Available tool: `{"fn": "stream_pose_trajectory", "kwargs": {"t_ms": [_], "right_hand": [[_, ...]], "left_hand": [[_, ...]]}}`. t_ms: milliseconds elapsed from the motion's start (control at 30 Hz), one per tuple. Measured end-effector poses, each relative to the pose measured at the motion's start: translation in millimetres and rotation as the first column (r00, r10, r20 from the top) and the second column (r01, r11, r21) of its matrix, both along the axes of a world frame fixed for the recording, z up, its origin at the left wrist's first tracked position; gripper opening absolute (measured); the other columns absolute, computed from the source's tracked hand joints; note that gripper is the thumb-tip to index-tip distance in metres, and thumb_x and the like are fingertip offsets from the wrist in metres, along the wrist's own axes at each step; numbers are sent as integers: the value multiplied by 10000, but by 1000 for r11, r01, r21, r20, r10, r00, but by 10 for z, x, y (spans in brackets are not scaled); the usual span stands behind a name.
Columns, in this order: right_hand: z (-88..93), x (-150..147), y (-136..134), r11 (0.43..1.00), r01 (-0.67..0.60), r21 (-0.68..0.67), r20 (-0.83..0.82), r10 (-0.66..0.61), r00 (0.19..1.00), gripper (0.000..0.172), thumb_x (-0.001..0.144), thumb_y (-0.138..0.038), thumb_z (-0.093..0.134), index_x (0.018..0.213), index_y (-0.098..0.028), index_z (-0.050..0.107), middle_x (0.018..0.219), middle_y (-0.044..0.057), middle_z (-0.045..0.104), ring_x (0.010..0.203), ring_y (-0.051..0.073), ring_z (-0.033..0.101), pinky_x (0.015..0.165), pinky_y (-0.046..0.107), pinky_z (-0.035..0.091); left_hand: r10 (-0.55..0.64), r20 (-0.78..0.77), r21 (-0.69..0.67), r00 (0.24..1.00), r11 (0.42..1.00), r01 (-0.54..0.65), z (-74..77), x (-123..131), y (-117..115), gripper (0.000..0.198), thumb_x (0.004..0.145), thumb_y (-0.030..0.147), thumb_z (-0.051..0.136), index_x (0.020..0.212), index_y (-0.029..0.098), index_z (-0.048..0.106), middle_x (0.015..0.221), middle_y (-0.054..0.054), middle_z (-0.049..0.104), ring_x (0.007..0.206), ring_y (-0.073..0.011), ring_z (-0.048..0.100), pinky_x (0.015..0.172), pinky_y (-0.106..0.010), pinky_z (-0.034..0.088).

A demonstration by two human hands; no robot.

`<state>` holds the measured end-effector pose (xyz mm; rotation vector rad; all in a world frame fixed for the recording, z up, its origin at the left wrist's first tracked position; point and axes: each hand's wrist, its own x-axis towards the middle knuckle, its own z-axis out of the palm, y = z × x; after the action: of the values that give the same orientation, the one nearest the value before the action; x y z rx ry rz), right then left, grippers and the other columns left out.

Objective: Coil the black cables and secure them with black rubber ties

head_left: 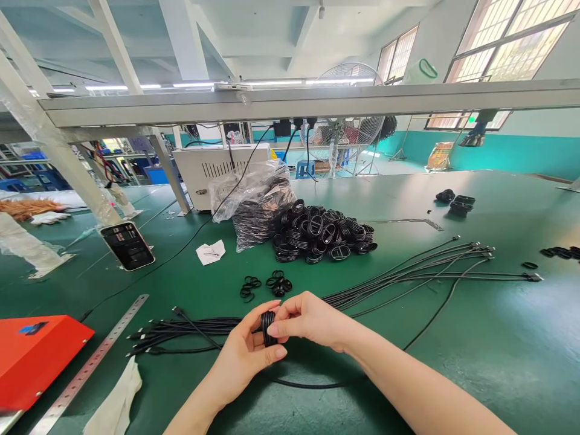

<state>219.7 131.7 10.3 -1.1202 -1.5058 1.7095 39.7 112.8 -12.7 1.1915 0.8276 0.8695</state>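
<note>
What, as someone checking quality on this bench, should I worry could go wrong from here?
The cable coil pinched between the left hand and right hand shows no tie, so it might spring loose if the grip relaxes. The long cable loop that seems to trail from it lies on the bench and could catch the loose black cables beside it, tangling them.

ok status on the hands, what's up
Left hand and right hand pinching a coiled black cable. Loose cable bundles lying on both sides.
</note>
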Motion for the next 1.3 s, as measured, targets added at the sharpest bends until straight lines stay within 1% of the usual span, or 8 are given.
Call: {"fn": "stream_pose_trajectory", "kwargs": {"t_ms": [333,533,633,733,800,867,967,1300], "right_hand": [[-38,-2,16,1000,4,-6,-31,-4,1000,236,646,-345,768,608,-159,629,580,-27,595,581,106,493,579,235,365],[-16,25,15,985,4,175,108,-23,994,234,804,-356,632,681,-157,629,650,-11,596,587,105,473,550,231,364],[88,104,-1,925,-16,380,294,-104,950,187,797,-331,656,910,-182,647,812,-3,616,646,114,514,592,236,395],[123,90,-39,790,-174,588,497,-183,848,383,796,-244,658,1170,-264,579,931,-6,626,736,128,566,672,243,406],[95,29,-55,724,-296,624,611,-215,762,282,879,-202,541,1148,-266,598,942,4,659,803,144,604,727,253,402],[55,-30,-48,737,-305,603,696,-299,653,242,926,-198,456,1099,-237,620,918,27,692,820,170,630,726,264,396],[18,-59,-7,795,-193,575,740,-405,537,274,939,-214,410,1127,-185,607,907,81,714,815,219,653,682,284,391],[-9,-94,-15,835,-66,546,727,-433,533,225,903,-189,441,951,-170,660,851,80,716,757,205,660,630,265,392]], "left_hand": [[-14,-15,-10,1000,1000,14,1,-27,11,560,689,164,805,1196,278,595,1005,-17,697,953,-204,660,873,-316,499],[12,-39,-15,999,1000,-13,38,-11,8,691,695,199,802,1306,261,486,989,-37,717,909,-209,690,851,-333,513],[33,-33,-75,999,997,-35,22,-6,13,785,690,230,808,1339,238,368,936,-62,735,806,-216,722,693,-299,544],[8,-50,-140,999,990,-15,-22,-4,12,665,661,279,833,1192,203,440,906,-75,732,718,-208,728,536,-232,516],[-1,-16,-177,1000,984,-2,-32,-8,14,528,700,381,793,1092,192,494,935,-82,726,702,-201,733,530,-232,532],[42,35,-217,998,976,-33,-17,-20,25,406,776,478,694,1011,194,524,942,-81,726,747,-212,744,595,-261,573],[120,68,-267,990,959,-98,22,-45,60,285,801,421,692,908,205,541,911,-46,730,841,-223,747,690,-264,596],[146,61,-367,987,923,-114,-32,-96,132,261,737,322,771,914,191,632,936,-30,743,783,-187,751,673,-234,617]]}}
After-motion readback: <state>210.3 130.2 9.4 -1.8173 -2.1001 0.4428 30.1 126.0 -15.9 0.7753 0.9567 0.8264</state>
